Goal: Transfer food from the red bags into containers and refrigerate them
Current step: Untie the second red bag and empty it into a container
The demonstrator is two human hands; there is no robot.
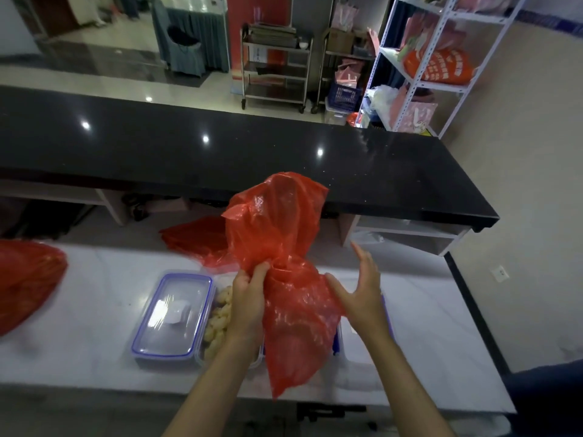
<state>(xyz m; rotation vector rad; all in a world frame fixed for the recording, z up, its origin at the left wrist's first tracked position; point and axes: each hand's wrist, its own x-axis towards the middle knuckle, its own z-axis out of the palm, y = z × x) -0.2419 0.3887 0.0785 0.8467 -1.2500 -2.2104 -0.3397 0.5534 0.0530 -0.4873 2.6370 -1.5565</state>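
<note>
White counter (94,310) | left hand (249,298) grips red bag (284,247) | right hand (362,288) spread | writing unreadable

Left hand (249,298) gripping red bag (284,247) over food container (217,323), right hand (362,288) spread beside it, white counter (94,326)

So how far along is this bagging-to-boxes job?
Partly done: pale food pieces already fill one open container, beside a closed lidded container. In hand: the left hand grips a limp red bag, the right hand open beside it. Left: another full red bag, lidding, refrigerating.
</note>
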